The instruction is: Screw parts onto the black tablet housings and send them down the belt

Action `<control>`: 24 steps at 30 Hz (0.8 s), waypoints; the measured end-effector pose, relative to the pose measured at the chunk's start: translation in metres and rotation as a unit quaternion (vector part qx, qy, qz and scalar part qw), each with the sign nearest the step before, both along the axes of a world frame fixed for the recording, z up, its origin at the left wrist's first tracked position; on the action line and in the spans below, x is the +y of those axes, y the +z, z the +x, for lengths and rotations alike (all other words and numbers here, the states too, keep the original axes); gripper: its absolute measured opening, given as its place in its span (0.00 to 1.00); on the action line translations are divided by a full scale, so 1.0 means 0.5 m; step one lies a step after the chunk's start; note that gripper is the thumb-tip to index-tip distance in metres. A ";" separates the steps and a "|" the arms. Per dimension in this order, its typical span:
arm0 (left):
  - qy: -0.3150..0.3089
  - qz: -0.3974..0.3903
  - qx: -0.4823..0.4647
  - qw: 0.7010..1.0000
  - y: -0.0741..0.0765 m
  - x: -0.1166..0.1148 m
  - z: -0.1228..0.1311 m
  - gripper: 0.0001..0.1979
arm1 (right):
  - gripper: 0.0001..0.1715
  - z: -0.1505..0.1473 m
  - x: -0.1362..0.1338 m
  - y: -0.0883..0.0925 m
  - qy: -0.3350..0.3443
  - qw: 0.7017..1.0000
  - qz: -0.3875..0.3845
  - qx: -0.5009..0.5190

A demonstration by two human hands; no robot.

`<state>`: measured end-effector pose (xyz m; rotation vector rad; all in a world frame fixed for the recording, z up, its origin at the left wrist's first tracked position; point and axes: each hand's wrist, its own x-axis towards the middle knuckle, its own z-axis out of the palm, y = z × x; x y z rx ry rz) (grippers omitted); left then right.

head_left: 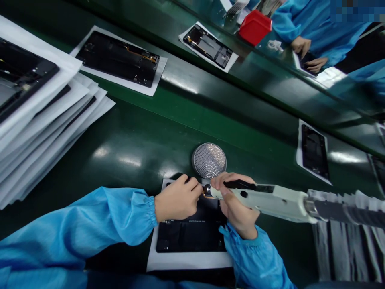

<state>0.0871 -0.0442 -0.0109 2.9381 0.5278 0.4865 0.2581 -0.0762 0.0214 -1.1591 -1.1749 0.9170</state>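
Two bare hands meet over a black device panel (191,237), which lies on a white sheet (189,263) at about six o'clock, close in front of us. Our left hand (177,198) comes in from nine o'clock, its fingers (192,185) curled and pressed together, pinching something small at the panel's upper edge; the knuckles hide most of it, and we can make out only a trace of orange. Our right hand (237,204) wraps its fingers (224,181) around the front of a white powered tool, probably an electric screwdriver (270,202). That grip sits close to the metal tip (207,190), likely for fine control, and the tip nearly touches the left fingers. A grey sleeved line (339,208) trails from the tool's rear toward three o'clock. At twelve o'clock from the panel, within easy reach, sits a round perforated metal dish (209,160), glinting as if it holds tiny parts. More panels on white sheets lie along the green bench (135,128), perhaps cushioned that way against scratches, and a stack of sheets (51,136) rises at ten o'clock. Across the bench, around one o'clock, a co-worker's hands (309,54) hold a dark object beyond a red bin (255,27).
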 end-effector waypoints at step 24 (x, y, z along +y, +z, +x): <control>0.018 -0.031 -0.055 0.998 -0.004 0.002 -0.006 0.12 | 0.13 0.012 0.150 0.014 -0.145 0.987 0.035 0.053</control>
